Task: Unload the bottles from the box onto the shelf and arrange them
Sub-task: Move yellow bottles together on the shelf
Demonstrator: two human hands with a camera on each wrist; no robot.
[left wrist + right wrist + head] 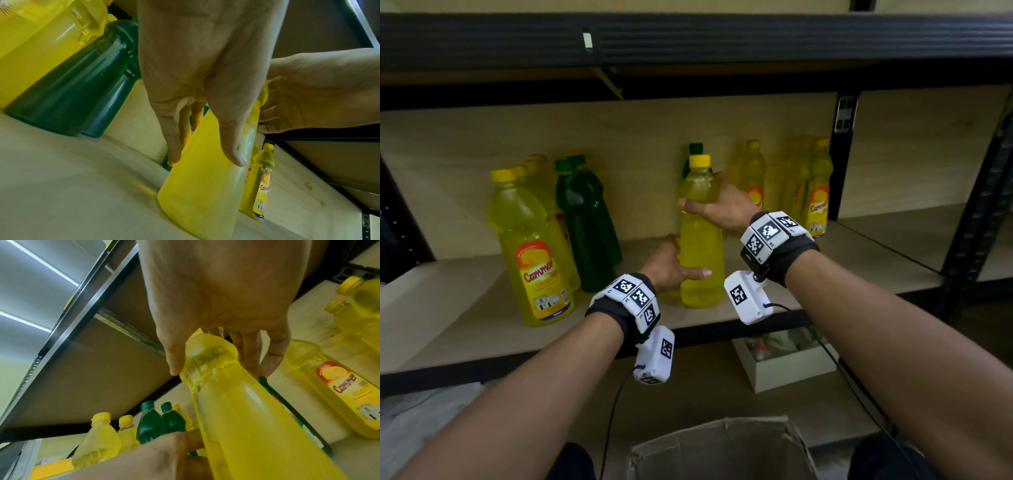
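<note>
Head view shows the yellow bottle (700,236) standing upright on the shelf (465,329) near its front edge, about midway along, with other yellow and green bottles already stood to its left, right and behind, so the unloading looks well along, though the box (722,448) below hides whatever it still holds. The left hand (671,265) wraps the bottle's lower body and the right hand (722,205) wraps its shoulder, both clamped on it.

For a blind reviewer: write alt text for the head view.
Both hands grip an upright yellow bottle on the shelf: left hand low, right hand near its shoulder. Yellow and green bottles stand on either side.
</note>
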